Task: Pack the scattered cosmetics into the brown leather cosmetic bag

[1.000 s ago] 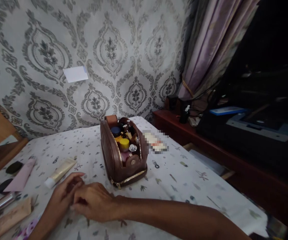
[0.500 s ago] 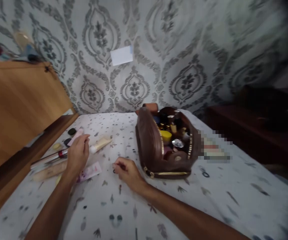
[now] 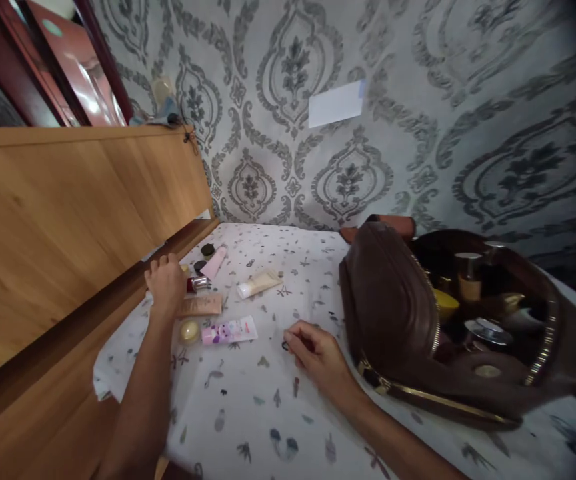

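Observation:
My left hand [image 3: 165, 283] is at the left edge of the white printed sheet [image 3: 268, 400], its fingers curled; whatever lies under them is hidden. Just right of it are a dark red and silver tube [image 3: 198, 284], a peach tube [image 3: 201, 305] and a small round gold-coloured jar [image 3: 189, 331]. A purple and white tube [image 3: 231, 331] lies nearer me, a cream tube with a white cap [image 3: 259, 283] farther off. My right hand [image 3: 318, 353] rests on the sheet, thumb and fingers closed together, with a small dark ring-like shape at the tips that I cannot identify.
An unzipped brown bag [image 3: 388, 293] with bottles and a yellow lid [image 3: 445, 303] inside stands at the right. Beyond my left hand are a pink tube [image 3: 214, 263] and a dark round jar [image 3: 208, 251]. A wooden panel [image 3: 83, 220] borders the left; a patterned wall rises behind.
The view has turned left and come closer to the bag. My left hand has moved from above the tubes to the sheet's left edge. My right hand keeps its place beside the bag.

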Available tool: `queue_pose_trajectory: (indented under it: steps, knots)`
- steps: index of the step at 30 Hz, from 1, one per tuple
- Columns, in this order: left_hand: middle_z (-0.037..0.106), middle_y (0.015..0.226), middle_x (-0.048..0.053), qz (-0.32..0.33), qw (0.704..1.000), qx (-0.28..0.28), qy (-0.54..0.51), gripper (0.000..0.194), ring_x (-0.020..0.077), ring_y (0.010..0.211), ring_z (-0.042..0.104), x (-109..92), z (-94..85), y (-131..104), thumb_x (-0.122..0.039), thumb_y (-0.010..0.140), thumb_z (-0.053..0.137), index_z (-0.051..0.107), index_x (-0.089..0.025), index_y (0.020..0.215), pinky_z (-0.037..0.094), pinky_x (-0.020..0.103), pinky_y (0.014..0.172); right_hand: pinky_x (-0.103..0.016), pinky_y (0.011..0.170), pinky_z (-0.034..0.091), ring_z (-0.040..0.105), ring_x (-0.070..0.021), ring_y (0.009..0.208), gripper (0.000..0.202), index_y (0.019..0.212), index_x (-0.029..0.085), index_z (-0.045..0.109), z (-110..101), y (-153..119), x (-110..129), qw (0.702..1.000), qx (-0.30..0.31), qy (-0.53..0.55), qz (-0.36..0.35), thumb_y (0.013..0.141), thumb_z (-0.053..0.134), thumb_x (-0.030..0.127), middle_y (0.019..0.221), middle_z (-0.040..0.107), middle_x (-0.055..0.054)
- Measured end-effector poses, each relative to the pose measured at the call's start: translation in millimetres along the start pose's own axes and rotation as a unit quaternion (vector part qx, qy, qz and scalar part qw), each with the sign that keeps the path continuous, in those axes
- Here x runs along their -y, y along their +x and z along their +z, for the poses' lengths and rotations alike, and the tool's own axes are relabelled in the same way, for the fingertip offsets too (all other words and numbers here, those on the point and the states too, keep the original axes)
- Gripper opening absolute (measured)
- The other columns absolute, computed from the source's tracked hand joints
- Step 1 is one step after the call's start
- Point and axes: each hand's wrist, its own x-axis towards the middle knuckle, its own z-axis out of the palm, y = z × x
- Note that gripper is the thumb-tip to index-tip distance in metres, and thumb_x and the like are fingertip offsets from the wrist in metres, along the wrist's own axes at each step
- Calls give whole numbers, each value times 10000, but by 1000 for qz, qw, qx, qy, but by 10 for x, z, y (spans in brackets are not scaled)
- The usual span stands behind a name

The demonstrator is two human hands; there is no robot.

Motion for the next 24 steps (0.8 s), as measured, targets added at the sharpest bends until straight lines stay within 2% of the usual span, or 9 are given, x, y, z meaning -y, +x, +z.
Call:
queue_pose_trajectory:
  steps: [5,10,14,18,21,24]
  knots:
    - [681,1133,226,38,998,46,0,369,368,1107,572,43,194,20,-211,965,341,652,-78,1111,444,480,873,-234,470,331,396,-104,483,331,643,203,500,10,-11,51,1000,8,-7,14,831,545,471,561,434,43]
    - [684,1155,210,110,992,63,-22,432,364,1172,536,-70,323,6,-345,1005,335,698,-116,1053,385,531,975,-239,471,331,394,-109,481,344,634,206,493,6,-15,49,1000,7,-13,10,830,547,484,550,418,44]
    - [674,1164,186,188,978,82,-48,340,337,1206,519,-195,370,-55,-271,993,380,685,-145,1077,356,545,1010,-243,477,346,398,-111,483,355,633,209,484,10,-5,14,1000,10,-17,8,830,557,495,560,431,37]
    - [661,1159,155,249,960,107,-73,267,295,1154,553,-303,420,-116,-163,946,443,699,-174,1022,396,477,991,-245,477,359,412,-117,490,373,633,213,484,16,3,-11,1000,7,-16,10,823,561,525,567,447,29]
    - [626,1201,163,246,960,110,-80,272,302,1136,560,-335,457,-131,-177,944,452,679,-165,1094,416,467,980,-243,477,361,405,-115,485,373,632,214,483,13,1,-13,1000,12,-18,10,824,563,523,556,432,37]
    - [602,1183,207,207,969,105,-82,306,333,1132,566,-302,495,-113,-200,950,443,640,-108,1165,431,491,968,-241,480,361,421,-115,492,368,636,210,484,9,-4,-13,1000,18,-14,13,825,565,515,567,430,38]
